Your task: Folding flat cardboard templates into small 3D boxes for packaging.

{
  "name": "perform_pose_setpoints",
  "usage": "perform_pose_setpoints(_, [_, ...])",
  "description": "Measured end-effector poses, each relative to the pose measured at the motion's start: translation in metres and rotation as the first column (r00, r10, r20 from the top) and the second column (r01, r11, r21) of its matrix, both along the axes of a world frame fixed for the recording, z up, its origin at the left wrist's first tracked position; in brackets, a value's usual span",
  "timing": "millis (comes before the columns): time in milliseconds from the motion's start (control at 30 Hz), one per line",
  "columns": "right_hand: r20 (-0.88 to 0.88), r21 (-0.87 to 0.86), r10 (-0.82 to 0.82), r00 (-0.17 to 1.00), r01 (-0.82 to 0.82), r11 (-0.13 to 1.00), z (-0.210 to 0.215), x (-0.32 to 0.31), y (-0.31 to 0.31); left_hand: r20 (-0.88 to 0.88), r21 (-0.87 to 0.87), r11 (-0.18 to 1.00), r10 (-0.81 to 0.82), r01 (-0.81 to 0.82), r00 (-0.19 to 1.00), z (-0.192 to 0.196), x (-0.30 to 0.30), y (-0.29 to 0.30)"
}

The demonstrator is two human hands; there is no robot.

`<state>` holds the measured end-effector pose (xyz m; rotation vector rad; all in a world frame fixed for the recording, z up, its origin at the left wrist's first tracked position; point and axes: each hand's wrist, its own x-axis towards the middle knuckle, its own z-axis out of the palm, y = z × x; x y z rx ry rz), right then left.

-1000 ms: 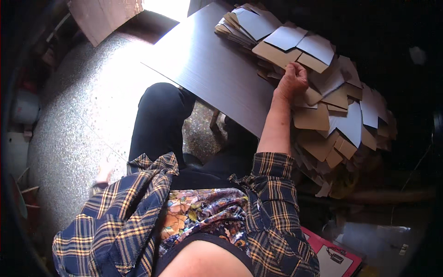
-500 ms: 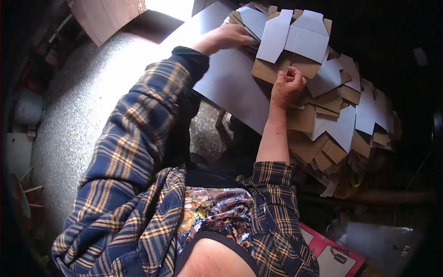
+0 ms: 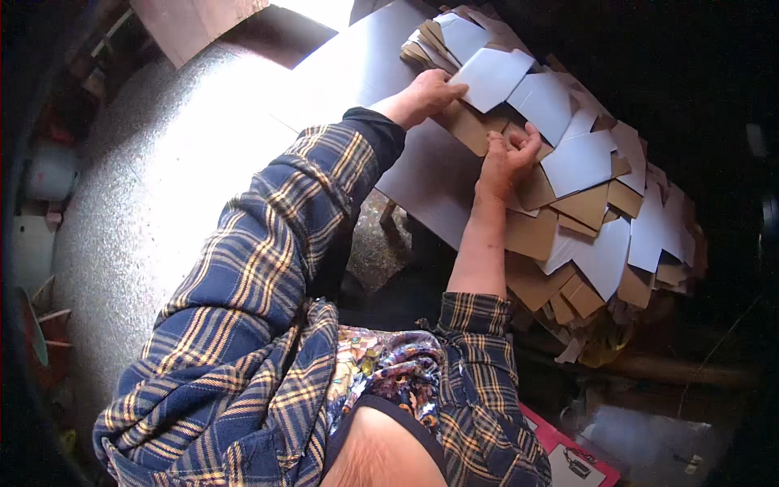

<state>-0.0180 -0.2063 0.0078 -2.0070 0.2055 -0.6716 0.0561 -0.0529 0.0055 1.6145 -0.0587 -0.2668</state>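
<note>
A flat piece of folded carton (image 3: 491,77), white on one panel and plain brown on another, lies at the near end of a heap of similar pieces. My left hand (image 3: 430,96) is closed at its left corner, thumb on top and fingers partly hidden. At the brown lower part of the carton is my right hand (image 3: 509,165), its fingers curled in; their exact contact with the edge is hard to make out. More white and brown carton pieces (image 3: 578,162) overlap one another to the right of my hands.
The heap rests on a smooth grey table (image 3: 418,174), whose near edge runs diagonally. A pinkish board (image 3: 195,28) stands at the far left. Bright light falls on the speckled floor (image 3: 154,211). A pink-bordered item (image 3: 568,454) lies at the lower right.
My left hand has come down and right onto the carton's corner. The white panels now sit lower and differently angled. My right hand stays near the brown edge. The view has shifted slightly.
</note>
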Motion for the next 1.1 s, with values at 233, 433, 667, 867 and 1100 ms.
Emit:
perform_pose_setpoints(233, [0.212,0.064,0.167,0.963,-0.184,0.981,-0.010,-0.007,-0.002,0.936,0.275,0.727,-0.053,-0.629,0.347,-0.008,0.016,0.018])
perform_pose_setpoints(433, [0.058,-0.729,0.458,0.887,-0.275,0.626,0.023,-0.069,0.010,0.773,0.344,0.739,0.128,-0.580,0.622,-0.039,0.035,0.080])
perform_pose_setpoints(667, [0.039,-0.972,0.186,0.982,-0.006,0.236,-0.009,-0.131,-0.083,0.227,-0.191,0.895,0.440,-0.404,0.869,0.013,-0.002,0.045])
perform_pose_setpoints(867, [-0.093,-0.981,0.258,0.962,-0.132,0.139,0.079,-0.050,-0.168,0.171,-0.308,0.881,0.422,-0.359,0.890,-0.004,0.005,0.051])
perform_pose_setpoints(1100, [-0.188,-0.943,0.365,0.912,-0.271,0.192,0.088,-0.017,-0.167,0.185,-0.111,0.963,0.263,-0.246,0.947,-0.016,0.019,0.046])
